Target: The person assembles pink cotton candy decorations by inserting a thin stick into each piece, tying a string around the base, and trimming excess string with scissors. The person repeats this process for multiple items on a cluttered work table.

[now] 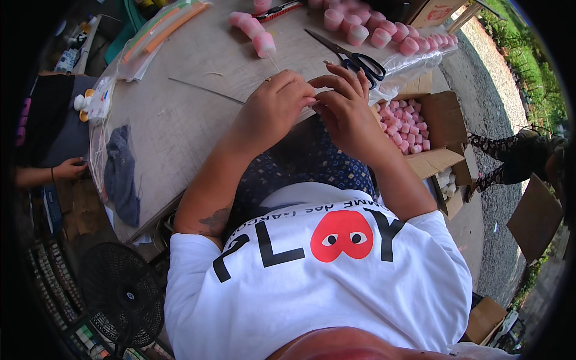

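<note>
My left hand (277,107) and my right hand (347,109) meet fingertip to fingertip over the table's near edge. The left thumb and fingers are pinched; a thin pale string (272,60) runs into that hand from a row of pink cup-like cylinders (263,44). My right thumb and forefinger pinch too, its other fingers raised and spread; what lies between them is too small to make out. A long thin metal rod (204,89) lies on the table, one end reaching my left forearm. Beyond my right hand are dark-handled scissors (354,59).
Several pink cylinders (380,38) line the table's far right beside clear plastic (414,63). A cardboard box (447,120) of pink pieces (408,125) stands right. A red cutter knife (279,11), a grey cloth (122,174), a fan (123,294) and another person's hand (71,169) are around.
</note>
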Available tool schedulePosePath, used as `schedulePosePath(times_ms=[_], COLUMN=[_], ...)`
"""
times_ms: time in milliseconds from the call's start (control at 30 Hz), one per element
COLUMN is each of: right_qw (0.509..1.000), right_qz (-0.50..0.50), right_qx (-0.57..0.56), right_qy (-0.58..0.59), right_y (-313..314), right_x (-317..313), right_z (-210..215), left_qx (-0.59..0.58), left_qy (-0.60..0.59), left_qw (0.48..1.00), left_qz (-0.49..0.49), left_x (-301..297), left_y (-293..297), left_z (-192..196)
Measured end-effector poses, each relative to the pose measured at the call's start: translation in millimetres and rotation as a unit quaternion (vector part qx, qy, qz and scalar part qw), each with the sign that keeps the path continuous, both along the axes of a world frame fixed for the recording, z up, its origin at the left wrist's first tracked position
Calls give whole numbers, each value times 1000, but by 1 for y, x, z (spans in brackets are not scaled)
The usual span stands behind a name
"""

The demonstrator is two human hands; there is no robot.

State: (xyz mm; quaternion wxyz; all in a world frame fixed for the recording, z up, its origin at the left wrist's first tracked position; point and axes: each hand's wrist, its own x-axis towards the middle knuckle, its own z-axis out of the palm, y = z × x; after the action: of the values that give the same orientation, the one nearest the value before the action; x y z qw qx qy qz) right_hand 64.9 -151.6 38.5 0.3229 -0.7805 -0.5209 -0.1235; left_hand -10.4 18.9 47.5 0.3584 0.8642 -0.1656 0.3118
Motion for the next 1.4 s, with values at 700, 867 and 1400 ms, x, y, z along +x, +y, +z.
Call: schedulePosePath(times_ms=[700,867,1400], right_qw=[992,996,990], right_qz=[66,48,14], right_qx=[78,62,102], right_qy=[78,48,94], right_y=[2,1,4], right_x=[17,19,12], right_z=[12,8,5], left_qx=[-535,-558,-557], left_qy=[215,220,188], left_qw=[811,798,808], left_qz=[-94,-65,-38], left_x=[-2,-2,-1], left_y=[-19,-23,-25], left_z=[-24,-19,-26])
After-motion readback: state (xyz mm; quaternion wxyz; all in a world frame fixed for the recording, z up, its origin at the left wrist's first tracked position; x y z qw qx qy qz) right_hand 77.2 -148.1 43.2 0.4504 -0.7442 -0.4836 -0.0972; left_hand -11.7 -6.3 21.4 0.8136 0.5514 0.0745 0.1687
